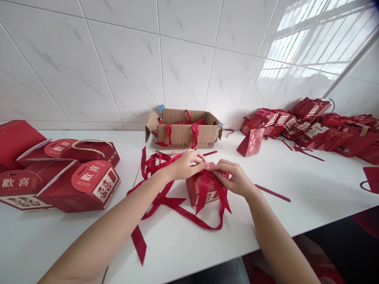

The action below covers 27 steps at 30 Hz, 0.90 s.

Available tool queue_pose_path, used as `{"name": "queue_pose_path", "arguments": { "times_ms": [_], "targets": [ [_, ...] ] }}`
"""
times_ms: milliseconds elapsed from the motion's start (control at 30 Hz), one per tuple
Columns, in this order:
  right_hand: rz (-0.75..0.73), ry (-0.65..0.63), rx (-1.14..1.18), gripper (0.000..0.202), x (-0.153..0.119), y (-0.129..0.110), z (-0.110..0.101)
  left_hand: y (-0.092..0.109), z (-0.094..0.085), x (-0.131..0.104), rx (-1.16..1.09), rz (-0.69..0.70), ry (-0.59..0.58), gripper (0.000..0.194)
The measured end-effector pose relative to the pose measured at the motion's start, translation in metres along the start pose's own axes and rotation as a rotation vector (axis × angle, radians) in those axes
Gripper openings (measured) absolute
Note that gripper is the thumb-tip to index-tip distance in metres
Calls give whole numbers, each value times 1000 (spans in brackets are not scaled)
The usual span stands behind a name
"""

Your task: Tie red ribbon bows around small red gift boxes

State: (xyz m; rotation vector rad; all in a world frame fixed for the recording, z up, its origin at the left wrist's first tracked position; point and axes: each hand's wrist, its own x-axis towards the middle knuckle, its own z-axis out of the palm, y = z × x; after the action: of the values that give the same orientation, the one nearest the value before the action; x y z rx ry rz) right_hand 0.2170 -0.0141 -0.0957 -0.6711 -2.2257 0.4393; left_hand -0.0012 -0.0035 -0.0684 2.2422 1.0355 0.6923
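A small red gift box point(192, 188) stands upright on the white table in front of me. A red satin ribbon point(203, 193) is tied at its top, with tails hanging down the front. My left hand point(189, 163) pinches the ribbon at the top left of the box. From the other side, my right hand point(233, 176) has its fingers closed on the ribbon at the knot. The fingertips hide part of the knot. Loose ribbon point(174, 203) lies tangled left of the box, and one long loop curves in front of it.
Larger red gift boxes point(85, 183) stand at the left. Against the tiled wall is an open cardboard carton point(185, 136) with ribbons over its edge. A red triangular box point(251, 144) stands right of it, before a pile of red boxes point(314, 128). A dark red strip point(274, 193) lies nearby.
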Motion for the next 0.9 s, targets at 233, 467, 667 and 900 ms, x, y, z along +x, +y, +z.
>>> {"name": "queue_pose_path", "arguments": {
  "times_ms": [233, 467, 667, 900],
  "targets": [
    [-69, -69, -50, 44, -3, 7, -2, -1, -1, 0, 44, 23, -9, 40],
    [-34, -92, -42, 50, -5, 8, -3, 0, -3, -1, 48, 42, 4, 40],
    [24, -173, -80, 44, -4, 4, -3, -5, -4, 0, 112, 46, 23, 40],
    [23, -221, -23, 50, -5, 3, -7, -6, -8, -1, 79, 16, 71, 42]
  ]
}}
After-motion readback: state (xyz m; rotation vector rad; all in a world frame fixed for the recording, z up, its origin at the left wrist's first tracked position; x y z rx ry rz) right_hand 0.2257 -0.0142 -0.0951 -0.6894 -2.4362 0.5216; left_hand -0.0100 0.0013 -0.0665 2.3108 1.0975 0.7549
